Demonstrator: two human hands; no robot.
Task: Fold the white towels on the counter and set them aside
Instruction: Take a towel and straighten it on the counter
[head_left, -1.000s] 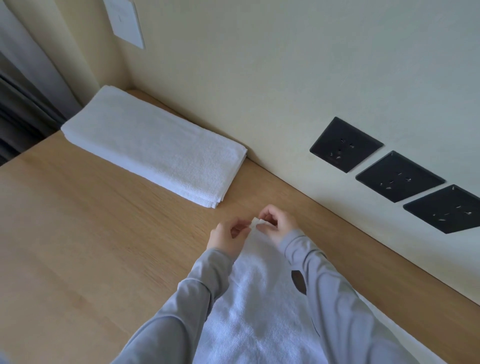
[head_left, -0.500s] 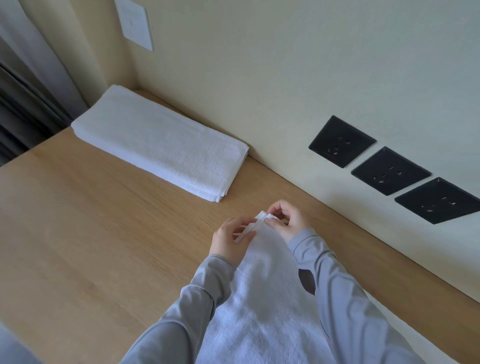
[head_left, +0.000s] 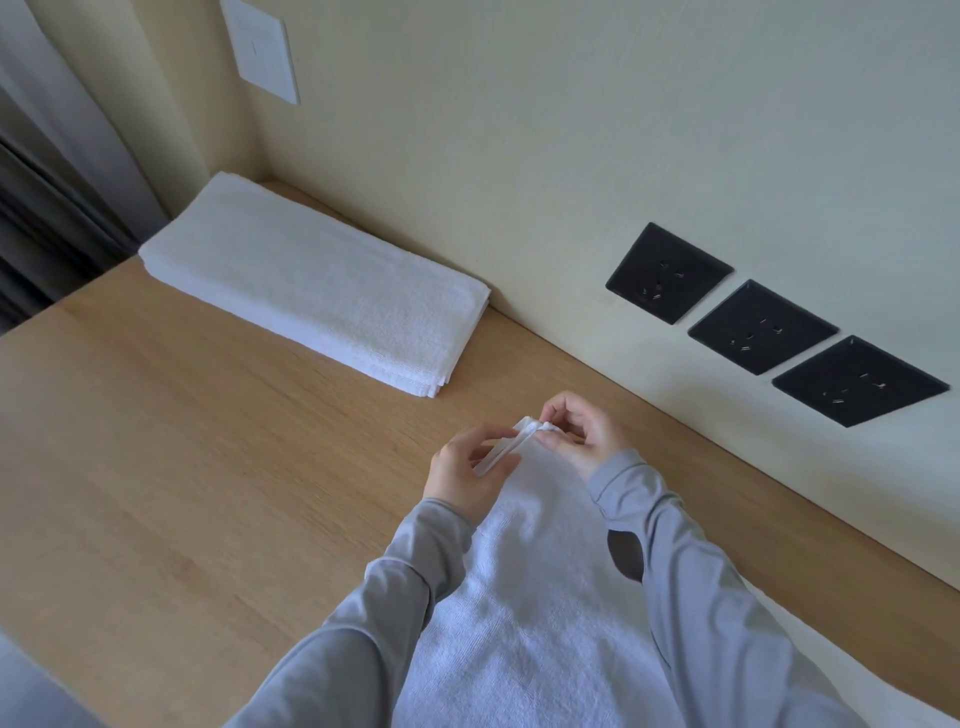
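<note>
Both hands meet at the far end of the white towel (head_left: 530, 597), which lies lengthwise on the wooden counter (head_left: 182, 467) from six o'clock up to the middle of the view, partly hidden under the grey sleeves (head_left: 727, 623). The left hand (head_left: 462, 467) pinches the layered edge between thumb and fingers. The right hand (head_left: 582, 436), just beside it at two o'clock, pinches the corner with curled fingertips. The two appear to be lining up corners for the next fold. The folded towel (head_left: 317, 286) rests against the wall at ten o'clock, well apart from the hands, with its layered end facing them. The likeliest trouble is a mismatch: if one layer slips out of either pinch, the corners would part and the fold would come out skewed, with an edge peeking past the others. Pulling the end up too sharply could also drag the body of the cloth and wrinkle it, since the forearms pass over it. The near end is out of view, so whether it lies square cannot be told. On the way to ten o'clock, a loose hold might let the folds fall open.
</note>
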